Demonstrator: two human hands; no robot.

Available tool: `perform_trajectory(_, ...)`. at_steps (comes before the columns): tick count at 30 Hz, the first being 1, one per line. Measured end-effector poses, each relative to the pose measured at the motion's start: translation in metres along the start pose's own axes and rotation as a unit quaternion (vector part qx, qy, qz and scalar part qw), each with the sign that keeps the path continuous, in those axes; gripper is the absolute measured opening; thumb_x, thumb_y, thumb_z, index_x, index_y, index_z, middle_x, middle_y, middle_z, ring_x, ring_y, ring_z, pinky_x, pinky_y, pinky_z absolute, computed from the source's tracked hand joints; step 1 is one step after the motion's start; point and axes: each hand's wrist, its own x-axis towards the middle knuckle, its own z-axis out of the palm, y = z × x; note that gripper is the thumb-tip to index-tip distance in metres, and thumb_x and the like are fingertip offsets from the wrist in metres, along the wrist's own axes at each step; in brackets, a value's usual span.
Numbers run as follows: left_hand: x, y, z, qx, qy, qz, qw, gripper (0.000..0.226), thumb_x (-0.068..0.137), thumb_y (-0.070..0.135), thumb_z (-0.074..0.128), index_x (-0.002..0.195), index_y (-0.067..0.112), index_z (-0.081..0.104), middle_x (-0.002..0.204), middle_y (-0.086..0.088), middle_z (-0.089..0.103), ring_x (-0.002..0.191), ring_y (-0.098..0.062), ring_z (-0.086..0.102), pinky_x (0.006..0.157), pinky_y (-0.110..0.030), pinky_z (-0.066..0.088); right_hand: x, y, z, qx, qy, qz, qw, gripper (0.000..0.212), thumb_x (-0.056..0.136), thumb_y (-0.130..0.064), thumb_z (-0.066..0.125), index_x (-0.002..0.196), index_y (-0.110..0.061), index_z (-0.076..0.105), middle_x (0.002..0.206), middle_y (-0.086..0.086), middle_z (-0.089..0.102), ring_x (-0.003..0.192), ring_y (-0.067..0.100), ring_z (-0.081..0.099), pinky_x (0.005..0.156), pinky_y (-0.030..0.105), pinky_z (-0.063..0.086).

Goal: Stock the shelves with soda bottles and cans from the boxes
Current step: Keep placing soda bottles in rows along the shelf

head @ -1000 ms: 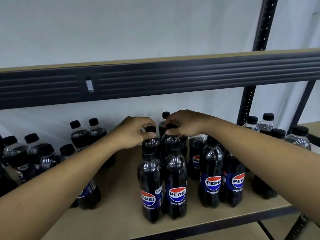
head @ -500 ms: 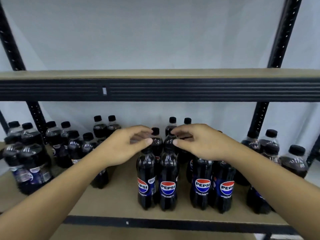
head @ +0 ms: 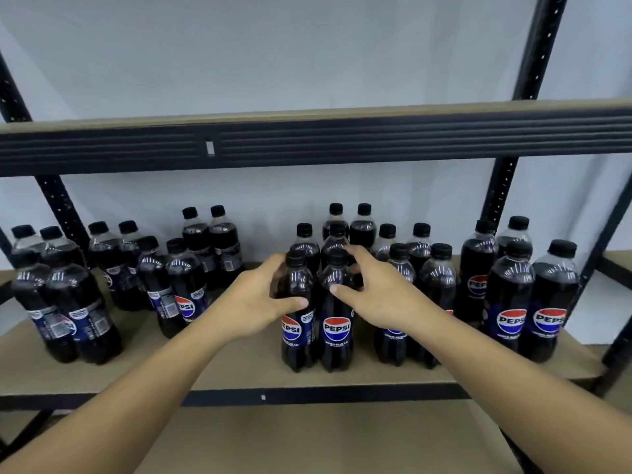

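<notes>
Two black-capped Pepsi bottles stand side by side at the front of the middle shelf (head: 219, 367). My left hand (head: 253, 302) wraps the shoulder of the left bottle (head: 297, 336), thumb across its front and fingers behind. My right hand (head: 379, 295) holds the right bottle (head: 337, 333) at its shoulder, thumb on the front and fingers curled past the neck. Both bottles rest upright on the board. Several more Pepsi bottles stand in rows right behind them.
A cluster of bottles (head: 82, 302) fills the shelf's left part and another cluster (head: 513, 295) stands at the right. The upper shelf beam (head: 342, 138) runs overhead. Black uprights (head: 499, 193) frame the bay. Bare board lies between the left cluster and my hands; a lower shelf (head: 325, 439) shows below.
My hands have come down from the bottle caps to the shoulders of the two front bottles. The view has pulled back, showing more of the shelf.
</notes>
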Motion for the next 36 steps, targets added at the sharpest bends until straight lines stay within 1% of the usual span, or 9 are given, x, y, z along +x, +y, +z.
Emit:
perform_trajectory(4, 0.005, -0.001, -0.001, -0.002, -0.011, 0.017, 1.000, 0.069, 0.083, 0.040, 0.083, 0.142, 0.039, 0.046, 0.124, 0.022, 0.066, 0.106, 0.000, 0.066, 0.098, -0.030, 0.054, -0.001, 0.001, 0.000, -0.011, 0.020, 0.013, 1.000, 0.074, 0.096, -0.046, 0.064, 0.157, -0.033, 0.023, 0.146, 0.000, 0.054, 0.119, 0.019, 0.059, 0.092, 0.026, 0.044)
perform_trajectory(8, 0.007, -0.004, 0.001, 0.008, -0.006, 0.043, 0.999, 0.065, 0.085, 0.041, 0.081, 0.139, 0.040, 0.046, 0.104, 0.041, 0.055, 0.095, 0.028, 0.054, 0.081, -0.001, 0.043, -0.002, 0.001, 0.000, -0.027, 0.017, 0.018, 0.999, 0.072, 0.096, -0.049, 0.063, 0.156, -0.036, 0.025, 0.147, -0.004, 0.053, 0.102, 0.011, 0.068, 0.096, 0.030, 0.050)
perform_trajectory(10, 0.008, -0.005, 0.001, 0.024, -0.009, 0.055, 0.998, 0.066, 0.086, 0.042, 0.079, 0.141, 0.041, 0.043, 0.100, 0.045, 0.046, 0.088, 0.035, 0.047, 0.077, 0.004, 0.038, -0.003, 0.001, -0.001, -0.028, 0.015, 0.020, 0.999, 0.073, 0.096, -0.051, 0.062, 0.157, -0.037, 0.025, 0.150, -0.006, 0.051, 0.104, 0.011, 0.067, 0.101, 0.034, 0.051)
perform_trajectory(14, 0.005, -0.008, -0.008, 0.037, -0.016, 0.073, 0.997, 0.077, 0.085, 0.054, 0.075, 0.151, 0.038, 0.038, 0.130, 0.029, 0.056, 0.114, 0.007, 0.055, 0.104, -0.022, 0.047, -0.010, -0.006, -0.004, -0.043, 0.019, 0.010, 0.999, 0.074, 0.096, -0.050, 0.062, 0.158, -0.037, 0.023, 0.153, -0.009, 0.047, 0.122, 0.013, 0.061, 0.106, 0.035, 0.049)
perform_trajectory(16, 0.006, -0.009, -0.017, 0.040, -0.009, 0.083, 0.996, 0.078, 0.085, 0.057, 0.072, 0.153, 0.041, 0.035, 0.141, 0.018, 0.055, 0.124, -0.003, 0.056, 0.105, -0.028, 0.049, -0.013, -0.012, -0.009, -0.051, 0.040, -0.005, 0.998, 0.073, 0.096, -0.050, 0.061, 0.158, -0.036, 0.025, 0.153, -0.010, 0.047, 0.125, 0.015, 0.059, 0.106, 0.037, 0.050)
perform_trajectory(19, 0.008, -0.008, -0.030, 0.015, 0.001, 0.112, 0.994, 0.066, 0.087, 0.052, 0.072, 0.146, 0.049, 0.041, 0.135, 0.019, 0.056, 0.116, 0.005, 0.059, 0.096, -0.019, 0.052, -0.014, -0.023, -0.020, -0.095, 0.080, -0.046, 0.991, 0.069, 0.096, -0.052, 0.058, 0.157, -0.034, 0.030, 0.154, -0.014, 0.045, 0.133, 0.011, 0.052, 0.110, 0.032, 0.045)
perform_trajectory(23, 0.008, -0.003, -0.051, 0.030, 0.005, 0.128, 0.991, 0.055, 0.091, 0.046, 0.071, 0.141, 0.046, 0.049, 0.128, 0.028, 0.056, 0.115, 0.012, 0.057, 0.099, -0.017, 0.051, -0.015, -0.050, -0.037, -0.153, 0.077, -0.102, 0.980, 0.056, 0.099, -0.049, 0.056, 0.152, -0.037, 0.041, 0.153, -0.023, 0.042, 0.140, -0.003, 0.037, 0.104, 0.004, 0.022)
perform_trajectory(27, 0.006, 0.004, -0.077, 0.108, 0.008, 0.137, 0.985, 0.062, 0.091, 0.050, 0.069, 0.147, 0.038, 0.046, 0.138, 0.025, 0.055, 0.125, 0.005, 0.053, 0.110, -0.024, 0.044, -0.004, -0.075, -0.043, -0.189, 0.003, -0.149, 0.971, 0.058, 0.098, -0.053, 0.055, 0.152, -0.039, 0.041, 0.153, -0.024, 0.043, 0.141, -0.005, 0.034, 0.118, 0.022, 0.029)
perform_trajectory(36, -0.018, 0.011, -0.144, 0.280, -0.026, 0.041, 0.959, 0.061, 0.091, 0.051, 0.070, 0.145, 0.030, 0.051, 0.142, 0.011, 0.058, 0.127, -0.008, 0.054, 0.107, -0.029, 0.045, 0.041, -0.115, -0.019, -0.191, -0.078, -0.190, 0.960, 0.057, 0.093, -0.053, 0.063, 0.146, -0.037, 0.049, 0.142, -0.016, 0.056, 0.128, 0.003, 0.052, 0.110, 0.029, 0.043)
